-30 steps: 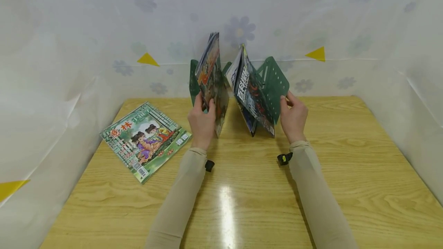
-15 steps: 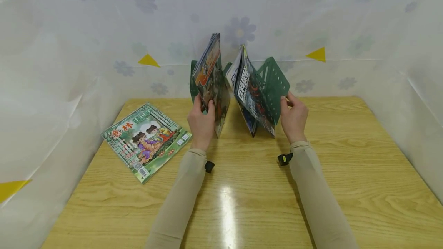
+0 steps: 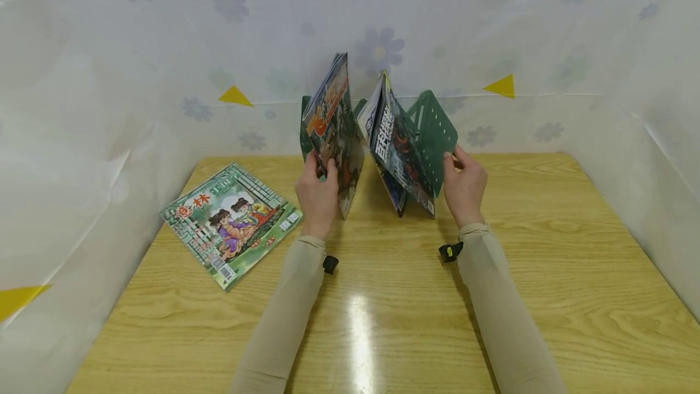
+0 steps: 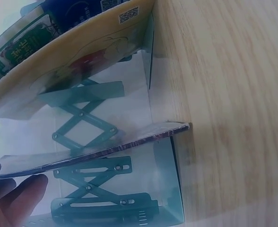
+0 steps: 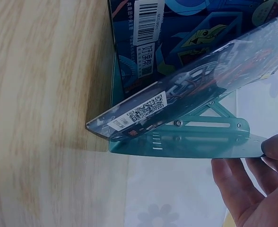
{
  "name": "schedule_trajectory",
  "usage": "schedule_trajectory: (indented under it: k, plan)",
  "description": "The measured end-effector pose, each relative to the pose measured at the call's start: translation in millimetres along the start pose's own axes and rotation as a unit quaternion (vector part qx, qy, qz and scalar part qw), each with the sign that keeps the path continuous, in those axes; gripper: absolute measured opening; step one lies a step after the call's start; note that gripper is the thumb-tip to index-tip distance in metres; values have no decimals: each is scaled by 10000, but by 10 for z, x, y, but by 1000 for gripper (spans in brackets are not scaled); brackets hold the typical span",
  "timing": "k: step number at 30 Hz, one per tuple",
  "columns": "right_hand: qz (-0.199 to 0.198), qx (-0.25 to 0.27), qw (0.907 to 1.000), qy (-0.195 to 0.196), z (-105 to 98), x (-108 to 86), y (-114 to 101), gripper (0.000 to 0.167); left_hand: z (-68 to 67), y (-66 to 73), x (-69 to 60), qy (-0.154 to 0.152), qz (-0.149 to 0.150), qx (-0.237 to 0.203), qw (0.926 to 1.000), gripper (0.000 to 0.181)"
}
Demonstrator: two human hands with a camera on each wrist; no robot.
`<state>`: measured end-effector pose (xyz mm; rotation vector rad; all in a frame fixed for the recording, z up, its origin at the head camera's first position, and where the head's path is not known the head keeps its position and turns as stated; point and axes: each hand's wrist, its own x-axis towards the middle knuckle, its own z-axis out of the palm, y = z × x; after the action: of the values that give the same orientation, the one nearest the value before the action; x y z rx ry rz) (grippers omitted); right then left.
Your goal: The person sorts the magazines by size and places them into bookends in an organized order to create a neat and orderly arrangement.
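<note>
The left hand [image 3: 319, 196] has its grip clamped on the orange-lettered magazine [image 3: 333, 123], thumb on one face and fingers on the other; the magazine stands nearly upright in the left part of a green rack [image 4: 89, 188], whose crossed metal bars show on both sides of its edge in the left wrist view. Whether its lower edge bears on the table [image 3: 383, 333] I cannot tell. The right hand [image 3: 465, 187] has its grip pinched on the outer edge of the rack's right end plate [image 3: 437, 132]. Between the hands, a dark magazine [image 3: 401, 154] with white lettering leans toward that plate, beside a blue magazine [image 5: 188, 35] with a barcode; a gap separates them from the orange-lettered one. A green magazine [image 3: 232, 224] lies flat and askew on the table, left of the left hand, cover up.
</note>
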<state>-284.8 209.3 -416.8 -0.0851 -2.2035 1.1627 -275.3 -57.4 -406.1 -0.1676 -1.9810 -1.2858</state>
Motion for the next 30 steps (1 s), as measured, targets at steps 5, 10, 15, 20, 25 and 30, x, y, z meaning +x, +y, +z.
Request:
schedule_trajectory:
  k: [5,10,15,20,25,30]
  plan:
    - [-15,14,10000,7,1,5,4,34,-4,-1,-2,-9,-9,17,10000,33]
    - [-45,44,10000,4,-8,8,-7,35,-14,6,-2,-31,-23,-7,10000,34]
    - [-73,78,9999,31,-2,9,2,34,-35,11,-9,-78,-93,5,9999,35]
    - [-91,90,9999,46,3,9,20,34,-38,-15,-22,-126,-144,28,9998,37]
    - [-146,107,9998,12,4,0,19,33,-49,-23,-39,-145,-135,132,9997,37]
    - [-167,124,9998,29,3,-3,16,32,-60,-17,-41,-144,-163,99,9997,36]
